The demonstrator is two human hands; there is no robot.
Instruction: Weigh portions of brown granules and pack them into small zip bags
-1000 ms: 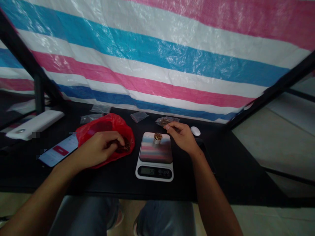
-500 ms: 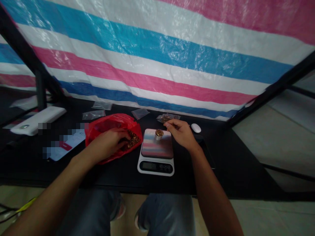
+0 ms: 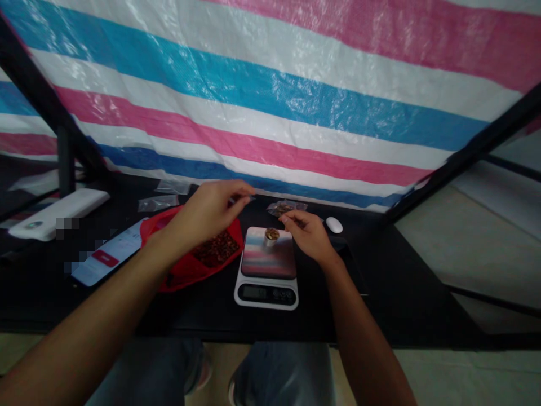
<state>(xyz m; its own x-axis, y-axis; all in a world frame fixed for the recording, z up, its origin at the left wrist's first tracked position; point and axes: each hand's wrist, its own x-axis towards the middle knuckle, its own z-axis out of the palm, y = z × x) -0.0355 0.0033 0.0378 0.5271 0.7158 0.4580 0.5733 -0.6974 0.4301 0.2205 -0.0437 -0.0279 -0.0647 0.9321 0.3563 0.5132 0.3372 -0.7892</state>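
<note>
My left hand is above the far side of a red plastic bag, its thumb and fingers closed on a small clear plastic bag that they mostly cover. Small brown, bean-like pieces lie inside the red bag. A white kitchen scale carries a small cup filled with similar pieces. Just right of the cup is my right hand, thumb and fingertips pinched together; whatever they hold is too small to make out.
Behind my right hand lies a filled clear bag, with a white mouse-shaped object to its right. Other clear bags, a phone and a white device are on the left. A striped sheet hangs behind the black table.
My left hand has come up out of the red bag and moved right and away, onto the small clear bag. My right hand stays beside the cup, still pinched.
</note>
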